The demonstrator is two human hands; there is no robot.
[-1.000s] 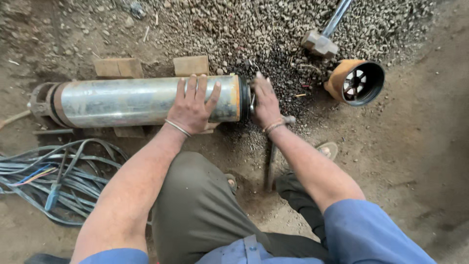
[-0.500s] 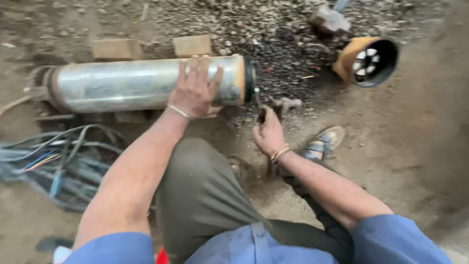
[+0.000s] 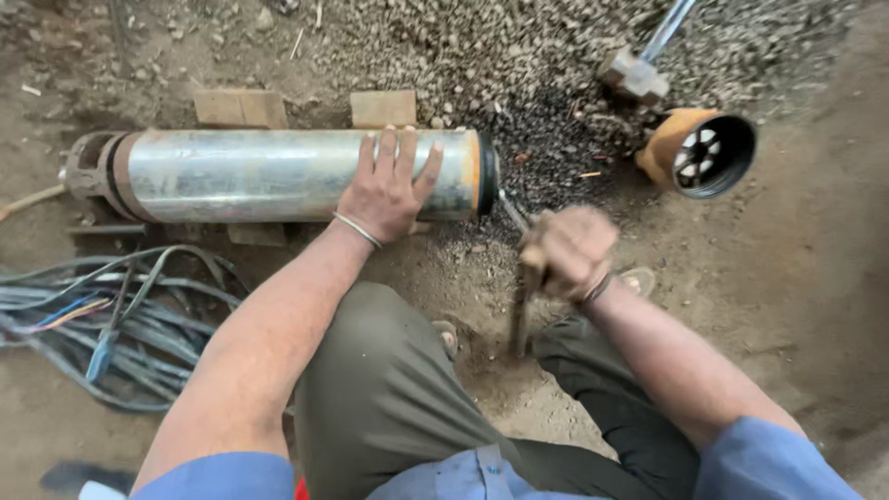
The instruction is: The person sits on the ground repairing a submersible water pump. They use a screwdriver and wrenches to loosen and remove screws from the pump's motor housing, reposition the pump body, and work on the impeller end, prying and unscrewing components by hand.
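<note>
A long silver metal cylinder [image 3: 259,174] with rusty orange end bands lies on its side on the dirt. My left hand [image 3: 387,185] rests flat on its right part, fingers spread, a thin bangle on the wrist. My right hand [image 3: 572,252], blurred by motion, is closed around a long thin metal bar [image 3: 520,306]. The bar stands nearly upright just below the cylinder's right end, its lower tip near my knee. I am crouched, with my legs in the foreground.
A round orange-rimmed cap with a spoked inside [image 3: 699,153] lies at the right. A hammer [image 3: 639,67] lies on gravel at the top right. Two wooden blocks [image 3: 381,107] sit behind the cylinder. A bundle of cables [image 3: 102,315] lies at the left.
My right hand left the cylinder's right end, dropped toward the ground, closed on the metal bar and lifted it. My left hand stayed on the cylinder.
</note>
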